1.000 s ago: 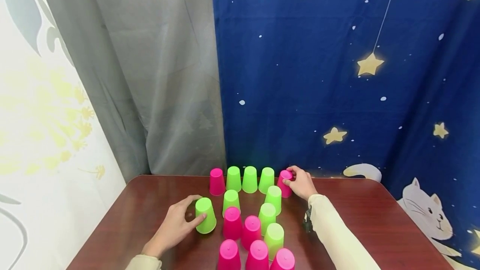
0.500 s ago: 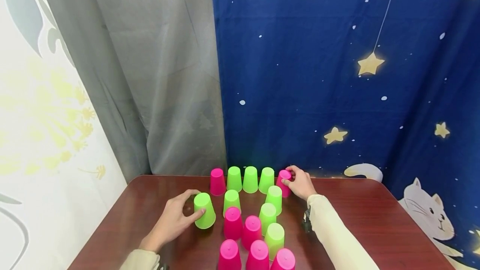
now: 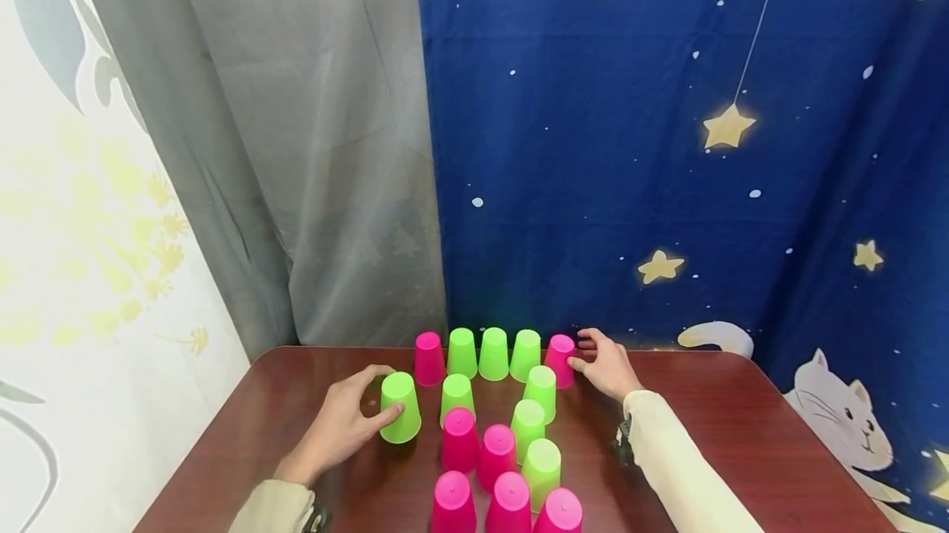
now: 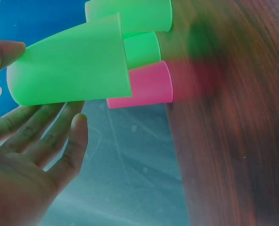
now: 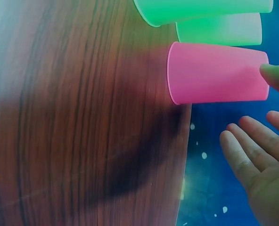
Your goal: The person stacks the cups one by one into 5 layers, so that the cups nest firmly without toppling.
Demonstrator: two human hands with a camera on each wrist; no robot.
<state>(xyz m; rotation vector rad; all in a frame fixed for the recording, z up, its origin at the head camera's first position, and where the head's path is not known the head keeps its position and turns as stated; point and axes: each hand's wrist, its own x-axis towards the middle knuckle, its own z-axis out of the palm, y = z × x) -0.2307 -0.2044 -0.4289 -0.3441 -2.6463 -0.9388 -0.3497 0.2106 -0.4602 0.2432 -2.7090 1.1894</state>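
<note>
My left hand (image 3: 344, 416) grips an upside-down green plastic cup (image 3: 400, 408), thumb on the near side and fingers behind it. In the left wrist view, that green cup (image 4: 73, 63) hangs between thumb and fingertips, its rim facing the wooden table (image 4: 233, 132). At the far right of the back row stands an upside-down pink cup (image 3: 559, 362). Beside it my right hand (image 3: 608, 363) is spread, fingers apart from the cup. The right wrist view shows the thumb (image 5: 276, 77) overlapping the base of this pink cup (image 5: 215, 73), the other fingers held away.
Three green cups (image 3: 493, 354) and another pink cup (image 3: 429, 358) complete the back row. In front stand a lone green cup (image 3: 456, 401), a slanting line of green cups (image 3: 529, 426) and several pink cups (image 3: 497, 457). Curtains (image 3: 593, 146) hang behind the table.
My left hand has carried the green cup a little backward and left. My right hand has let go of the pink cup and drawn slightly to the right.
</note>
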